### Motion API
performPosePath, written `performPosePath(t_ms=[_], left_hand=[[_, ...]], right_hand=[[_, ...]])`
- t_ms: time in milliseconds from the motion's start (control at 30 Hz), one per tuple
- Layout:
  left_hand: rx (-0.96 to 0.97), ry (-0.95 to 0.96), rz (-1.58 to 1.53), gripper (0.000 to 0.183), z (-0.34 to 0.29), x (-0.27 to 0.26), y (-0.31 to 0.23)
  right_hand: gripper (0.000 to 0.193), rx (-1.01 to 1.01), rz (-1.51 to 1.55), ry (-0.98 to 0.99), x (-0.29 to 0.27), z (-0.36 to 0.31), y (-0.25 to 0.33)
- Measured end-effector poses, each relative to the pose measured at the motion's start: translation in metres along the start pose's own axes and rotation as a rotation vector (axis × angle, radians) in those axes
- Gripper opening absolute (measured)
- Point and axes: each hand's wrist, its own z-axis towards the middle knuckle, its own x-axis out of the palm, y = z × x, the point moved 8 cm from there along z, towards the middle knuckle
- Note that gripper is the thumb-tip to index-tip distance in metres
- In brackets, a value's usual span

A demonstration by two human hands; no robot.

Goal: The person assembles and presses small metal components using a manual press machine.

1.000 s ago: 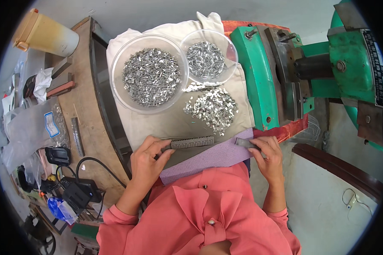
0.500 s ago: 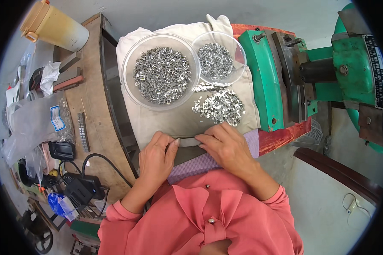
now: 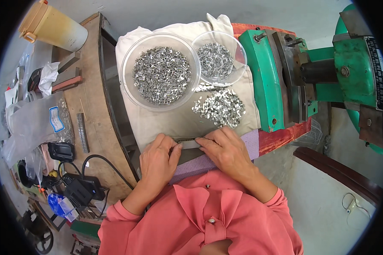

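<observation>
A short, narrow metal bar (image 3: 189, 143) spans the gap between my two hands, low over the beige cloth (image 3: 145, 121). A row of small notches or parts shows along its upper face. My left hand (image 3: 159, 160) is closed on the bar's left end, thumb along the near side. On its right end my right hand (image 3: 226, 149) is closed too, fingertips pinching it. My fingers hide both ends. Just beyond my right hand lies a pile of small flat shiny metal pieces (image 3: 220, 108).
Farther off stand a large clear tub (image 3: 161, 107) and a smaller clear tub (image 3: 243, 59), both holding small metal parts. A green machine (image 3: 259, 80) borders the right. On the left, a wooden table (image 3: 95, 102) carries a toothed metal strip (image 3: 82, 132), plastic bags and a black adapter (image 3: 78, 193).
The bar has been tipped between my hands, so its notched face now shows instead of the plain side. Both hands have shifted slightly; the grip stays.
</observation>
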Motion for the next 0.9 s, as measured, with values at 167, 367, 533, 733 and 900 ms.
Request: performPosePath(t_ms=[167, 367, 533, 733, 900], left_hand=[[0.001, -0.012, 0.031, 0.018, -0.002, 0.000, -0.001], [0.092, -0.092, 0.100, 0.019, -0.004, -0.001, -0.004], [0.058, -0.060, 0.092, 0.019, -0.003, 0.001, -0.001], [0.190, -0.069, -0.008, 0.020, -0.001, -0.001, -0.011], [0.300, -0.003, 0.007, 0.025, 0.000, 0.002, -0.021]], right_hand=[[0.034, -0.007, 0.002, -0.010, 0.001, -0.002, 0.000], [0.036, -0.012, 0.003, -0.021, 0.002, -0.004, 0.000], [0.036, 0.051, 0.047, -0.051, -0.009, -0.008, -0.008], [0.029, 0.217, 0.000, -0.135, -0.013, -0.030, -0.034], [0.025, 0.100, 0.033, -0.230, -0.017, -0.039, -0.031]])
